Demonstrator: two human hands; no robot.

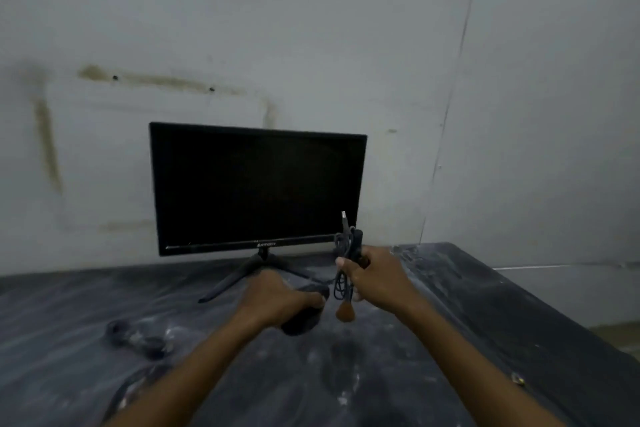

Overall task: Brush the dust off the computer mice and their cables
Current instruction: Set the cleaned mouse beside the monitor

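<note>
Both hands raised over the dusty table [398,374].
Your left hand [277,298] grips a black mouse [303,317]; your right hand [375,279] holds its bundled cable [343,263] and a brush [345,311], bristles down. Another mouse [138,340] lies left; a monitor [258,189] stands behind.

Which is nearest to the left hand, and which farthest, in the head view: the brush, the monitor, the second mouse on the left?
1. Brush: just right of the left hand, held in the right hand.
2. Second mouse: on the table, farther to the left.
3. Monitor: behind, against the wall.
</note>
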